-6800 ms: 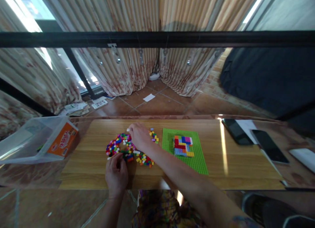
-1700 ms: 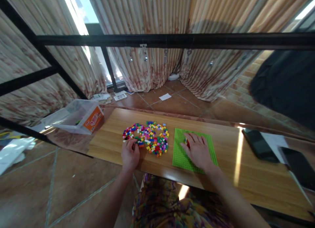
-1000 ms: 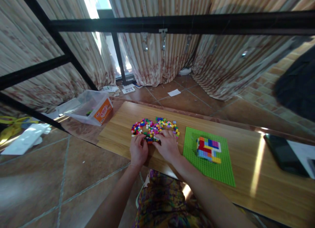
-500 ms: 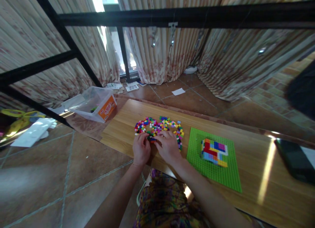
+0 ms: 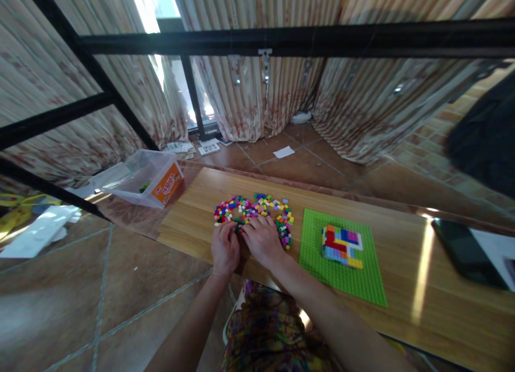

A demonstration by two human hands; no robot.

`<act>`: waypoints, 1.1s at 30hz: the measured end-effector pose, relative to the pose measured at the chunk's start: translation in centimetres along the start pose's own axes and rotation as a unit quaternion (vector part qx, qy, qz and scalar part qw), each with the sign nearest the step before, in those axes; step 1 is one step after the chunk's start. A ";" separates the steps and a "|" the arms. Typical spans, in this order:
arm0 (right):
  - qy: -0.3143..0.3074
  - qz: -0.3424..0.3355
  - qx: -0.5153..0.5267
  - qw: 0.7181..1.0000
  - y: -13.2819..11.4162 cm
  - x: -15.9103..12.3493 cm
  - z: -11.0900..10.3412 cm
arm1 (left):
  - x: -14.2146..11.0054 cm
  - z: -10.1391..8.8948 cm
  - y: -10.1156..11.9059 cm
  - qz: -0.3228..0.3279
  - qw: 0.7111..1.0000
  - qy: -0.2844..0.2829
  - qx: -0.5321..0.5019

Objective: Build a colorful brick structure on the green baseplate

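Observation:
Small coloured toy bricks (image 5: pixel 231 205) lie in loose, ring-like heaps on the wooden table. At the near edge of these heaps, my left hand (image 5: pixel 225 248) is closed, thumb and fingers pinched around a small dark toy brick. My right hand (image 5: pixel 262 240) is beside it with its fingers curled and their tips near the left fingertips; what they hold is hidden. To the right is a green baseplate (image 5: pixel 341 286), bearing a flat block of joined bricks (image 5: pixel 340 247) in red, blue, yellow, white and light blue.
Left of the table (image 5: pixel 189 216) stands a clear plastic box (image 5: pixel 132 187) with an orange label. A dark flat device (image 5: pixel 462 248) lies at the table's right. Black metal bars (image 5: pixel 281 39) cross in front of the curtains, and papers (image 5: pixel 284 152) lie on the tiled floor.
The view has shifted slightly, so the table and its objects appear farther left. My hands stay together at the brick heaps, with the right fingers now closer to the left ones.

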State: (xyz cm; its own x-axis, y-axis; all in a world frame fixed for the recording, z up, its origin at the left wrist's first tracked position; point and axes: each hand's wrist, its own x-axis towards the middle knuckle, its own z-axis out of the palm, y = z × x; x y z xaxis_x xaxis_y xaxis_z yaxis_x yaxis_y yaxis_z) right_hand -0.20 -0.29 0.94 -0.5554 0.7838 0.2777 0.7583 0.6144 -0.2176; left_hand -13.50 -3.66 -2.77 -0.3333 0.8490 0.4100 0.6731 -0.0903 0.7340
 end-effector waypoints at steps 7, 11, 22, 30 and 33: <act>0.035 0.116 0.182 0.976 0.6 -0.1 -0.5 | 0.2 -0.2 -0.1 -0.003 1.000 0.012 -0.024; 0.072 0.280 0.488 0.824 0.7 -1.6 -2.4 | -0.2 -1.0 1.1 -0.004 0.997 0.042 -0.058; 0.163 0.344 0.649 0.659 -0.5 -7.2 -7.7 | -3.1 -1.0 12.3 -0.129 0.921 -0.133 -0.344; 0.209 0.321 0.579 0.720 0.3 -9.3 -9.4 | -3.7 -0.7 14.5 -0.128 0.929 -0.185 -0.294; 0.219 0.295 0.551 0.749 0.6 -9.9 -9.6 | -4.0 -0.8 15.3 -0.120 0.930 -0.201 -0.283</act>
State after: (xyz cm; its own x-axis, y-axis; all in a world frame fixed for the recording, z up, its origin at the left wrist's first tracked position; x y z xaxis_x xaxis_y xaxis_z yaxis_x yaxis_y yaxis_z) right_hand 9.06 -8.51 7.01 0.1146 0.9918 0.0572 -0.0487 0.0632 -0.9968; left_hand -2.39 -8.85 7.25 -0.0795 0.9958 0.0454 0.1174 -0.0359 0.9924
